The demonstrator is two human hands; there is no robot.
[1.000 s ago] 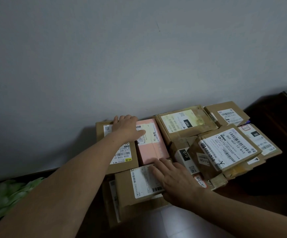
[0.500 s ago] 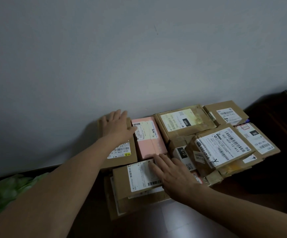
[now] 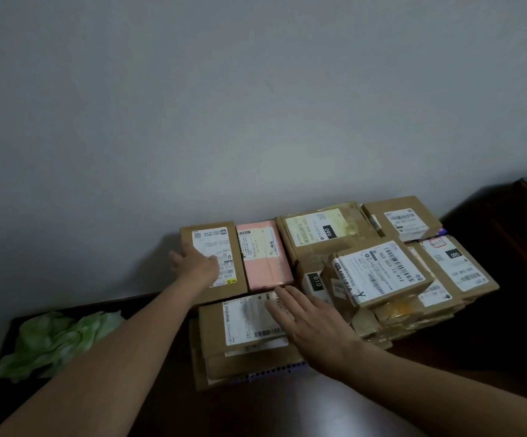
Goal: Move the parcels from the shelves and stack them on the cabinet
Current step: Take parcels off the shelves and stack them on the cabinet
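Left hand [image 3: 196,265]: laid on the near left part of the brown box [image 3: 239,260], thumb on the label, fingers [image 3: 177,256] along the box's left edge. It cannot be told whether those fingers hook round the edge. Right hand [image 3: 314,324]: spread flat, fingers straight and slightly apart, resting on the white label of the front box [image 3: 213,326]. It grips nothing.

The brown box lies flat at the back of the pile, close to the wall [image 3: 256,105]. At its 3 o'clock, just beside it, lies the pink parcel [image 3: 267,268]. The front box sits at 6 o'clock of both, on top of a short stack of flatter parcels, one showing a purple edge [image 3: 271,372].

At 3 o'clock of the pink parcel is the taped box [image 3: 317,234], marked 090. At its 5 o'clock the tilted box [image 3: 382,272], with a large barcode label, rests on other parcels, one being the 010 box [image 3: 315,283]. The corner box [image 3: 404,219] is at 1 o'clock of the tilted box and the right box [image 3: 457,266] at 3 o'clock.

The whole pile stands on the dark cabinet [image 3: 508,357]. A crumpled green sheet [image 3: 57,339] lies at 9 o'clock of the front box, well apart.
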